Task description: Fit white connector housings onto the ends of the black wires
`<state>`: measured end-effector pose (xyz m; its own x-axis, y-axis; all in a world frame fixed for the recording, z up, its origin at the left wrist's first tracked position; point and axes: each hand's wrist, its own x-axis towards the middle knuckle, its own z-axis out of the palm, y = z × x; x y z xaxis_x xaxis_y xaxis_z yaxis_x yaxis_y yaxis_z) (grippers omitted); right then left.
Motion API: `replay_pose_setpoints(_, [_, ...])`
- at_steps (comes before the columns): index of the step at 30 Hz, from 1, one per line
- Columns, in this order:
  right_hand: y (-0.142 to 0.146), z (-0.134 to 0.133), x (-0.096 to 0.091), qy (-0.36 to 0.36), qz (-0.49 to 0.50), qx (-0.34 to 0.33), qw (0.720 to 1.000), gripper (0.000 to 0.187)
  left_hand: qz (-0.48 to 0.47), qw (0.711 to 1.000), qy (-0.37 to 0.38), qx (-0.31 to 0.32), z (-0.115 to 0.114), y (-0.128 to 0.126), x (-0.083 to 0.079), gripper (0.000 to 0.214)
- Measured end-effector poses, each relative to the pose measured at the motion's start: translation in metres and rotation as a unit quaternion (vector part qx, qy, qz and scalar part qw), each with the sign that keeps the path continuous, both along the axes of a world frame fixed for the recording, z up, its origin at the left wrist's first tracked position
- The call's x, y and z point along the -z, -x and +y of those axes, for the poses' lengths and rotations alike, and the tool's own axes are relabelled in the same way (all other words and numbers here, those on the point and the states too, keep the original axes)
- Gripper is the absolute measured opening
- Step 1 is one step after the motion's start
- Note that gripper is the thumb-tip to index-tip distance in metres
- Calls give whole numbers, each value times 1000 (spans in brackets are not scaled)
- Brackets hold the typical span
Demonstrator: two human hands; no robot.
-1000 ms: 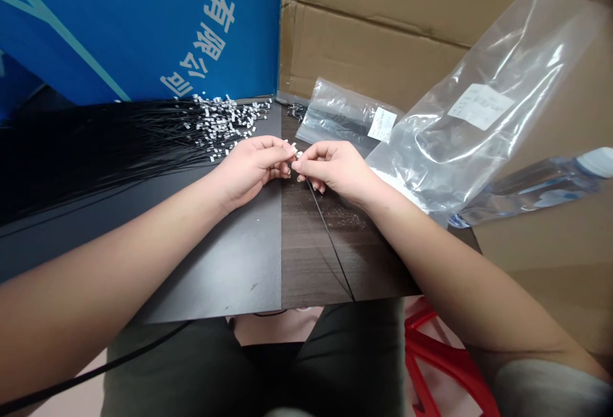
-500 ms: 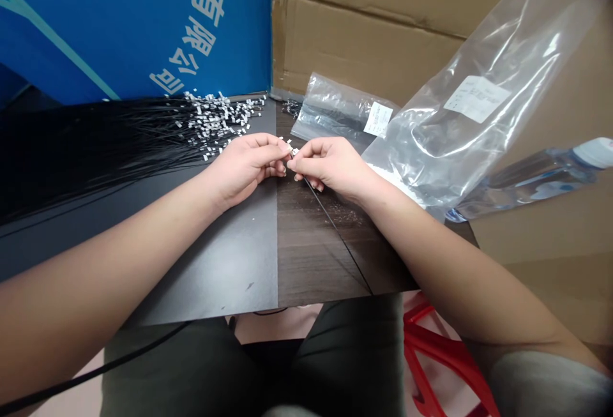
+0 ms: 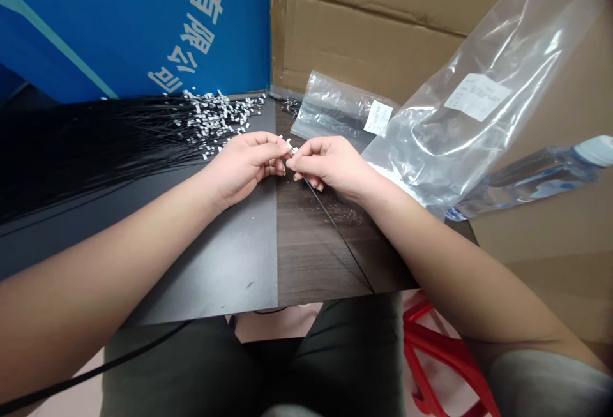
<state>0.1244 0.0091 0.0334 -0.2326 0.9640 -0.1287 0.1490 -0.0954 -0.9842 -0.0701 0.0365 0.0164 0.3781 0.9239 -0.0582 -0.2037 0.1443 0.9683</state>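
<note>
My right hand (image 3: pixel 330 163) pinches a thin black wire (image 3: pixel 338 228) close to its upper end. From the fingers the wire runs down to the right across the dark wood surface. Facing it, my left hand (image 3: pixel 253 165) is closed in a pinch on a tiny white connector (image 3: pixel 289 142), partly covered by the fingertips. A second small white piece shows at the right fingertips. The two hands almost touch, and whether the wire end sits in the connector cannot be made out. Left of them lies a thick bundle of black wires (image 3: pixel 96 142) with white connectors (image 3: pixel 215 117) on their ends.
A small labelled plastic bag (image 3: pixel 330 113) lies behind my hands. A larger clear bag (image 3: pixel 479 129) with white pieces at its bottom stands to the right, beside a water bottle (image 3: pixel 531 177). A blue panel (image 3: pixel 119 21) and cardboard (image 3: pixel 383 27) rise behind. A red stool (image 3: pixel 440 347) is below.
Both hands keep nearly the same place and grip. The view has shifted very slightly; the wire's lower end lies a touch further right.
</note>
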Motion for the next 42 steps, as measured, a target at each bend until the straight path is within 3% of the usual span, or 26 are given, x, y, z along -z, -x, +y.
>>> replay_pose_setpoints(42, [-2,-1,-1,3,5,2,1000,23,13,1000,4,-20,-1,-3,-4,14])
